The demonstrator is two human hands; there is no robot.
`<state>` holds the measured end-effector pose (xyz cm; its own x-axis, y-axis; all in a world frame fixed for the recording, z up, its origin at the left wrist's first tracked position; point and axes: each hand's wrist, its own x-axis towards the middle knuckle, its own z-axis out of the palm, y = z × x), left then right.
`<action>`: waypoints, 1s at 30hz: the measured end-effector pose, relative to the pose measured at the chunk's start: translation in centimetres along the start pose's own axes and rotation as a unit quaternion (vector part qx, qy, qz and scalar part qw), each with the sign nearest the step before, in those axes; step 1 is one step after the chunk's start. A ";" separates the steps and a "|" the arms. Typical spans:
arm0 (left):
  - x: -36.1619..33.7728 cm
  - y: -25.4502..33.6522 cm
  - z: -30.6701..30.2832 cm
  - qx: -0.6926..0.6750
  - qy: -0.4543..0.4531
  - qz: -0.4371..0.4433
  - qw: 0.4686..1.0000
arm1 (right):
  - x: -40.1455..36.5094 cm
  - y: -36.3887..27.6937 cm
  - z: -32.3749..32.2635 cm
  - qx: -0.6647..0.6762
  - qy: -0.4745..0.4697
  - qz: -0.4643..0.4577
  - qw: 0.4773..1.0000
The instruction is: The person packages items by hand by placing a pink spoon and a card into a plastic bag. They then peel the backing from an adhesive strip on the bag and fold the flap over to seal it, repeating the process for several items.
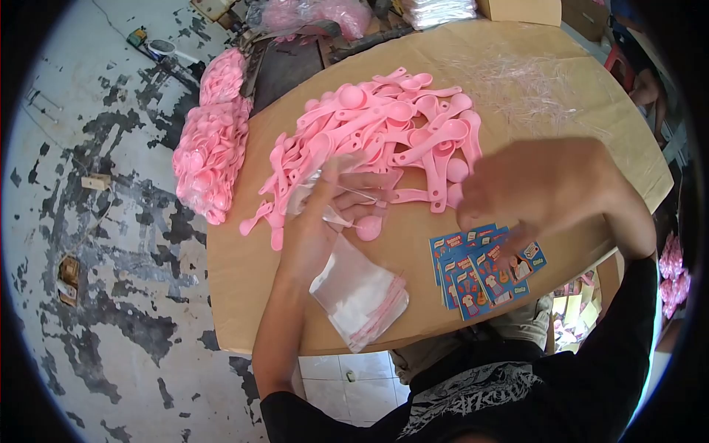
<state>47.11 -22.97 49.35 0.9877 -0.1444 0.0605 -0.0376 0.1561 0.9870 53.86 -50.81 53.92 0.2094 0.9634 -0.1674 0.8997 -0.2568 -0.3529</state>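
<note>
My left hand point(336, 199) holds a small clear plastic bag point(301, 196) between its fingers, at the near edge of a big heap of pink plastic measuring spoons point(369, 125). Below that hand lies a stack of clear plastic bags point(362, 295) with pinkish edge strips. On the right, my right hand point(543, 188) is blurred by motion above a fanned pile of blue printed cards point(480, 284). Its fingers point down toward the cards; whether they touch or grip one cannot be made out.
The spoons and cards lie on a table covered in brown paper point(258, 317). Thin clear plastic strips point(532, 92) are scattered at the back right. Bags full of pink spoons point(213, 155) stand beyond the left edge. A person's limb point(648, 92) shows at far right.
</note>
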 end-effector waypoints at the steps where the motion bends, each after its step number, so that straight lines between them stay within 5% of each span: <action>1: 0.1 0.1 0.1 -0.012 0.040 0.005 0.999 | -0.8 0.4 0.9 -0.031 -0.007 -0.031 0.999; 2: 0.2 0.0 0.4 -0.010 0.060 0.009 0.998 | -0.8 -0.3 2.1 -0.045 -0.075 0.033 0.996; 5: 0.4 -0.8 0.7 -0.001 0.104 0.020 0.994 | -0.7 -0.3 4.9 -0.040 0.026 0.001 0.999; 9: 0.3 -1.9 -0.1 -0.005 0.090 0.016 0.996 | 1.3 1.0 1.4 0.099 -0.119 0.090 0.984; 15: 0.2 -1.5 0.6 -0.009 0.115 0.001 0.993 | 2.6 3.5 0.9 0.147 0.001 0.048 0.988; 21: -0.1 -1.1 0.4 -0.020 0.151 -0.004 0.988 | 3.0 3.4 -0.3 0.160 -0.121 0.052 0.978; 22: 0.0 -1.2 0.2 -0.022 0.148 -0.008 0.989 | 3.1 2.9 -0.2 0.143 -0.110 0.048 0.982; 25: 0.0 -1.0 0.1 -0.032 0.140 0.001 0.990 | 3.4 3.0 1.2 0.050 0.173 -0.097 0.979; 26: 0.0 -1.0 0.2 -0.037 0.137 0.006 0.990 | 3.5 2.8 1.1 -0.036 0.254 -0.078 0.963; 30: -0.2 -1.0 0.6 -0.042 0.141 0.007 0.989 | 4.4 1.3 0.5 0.299 0.211 0.100 0.925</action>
<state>46.87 -23.73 48.50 0.9908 0.1342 0.0180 -0.0499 0.2388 0.9698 55.74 -46.97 52.27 0.5928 0.8040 0.0457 0.4805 -0.3076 -0.8213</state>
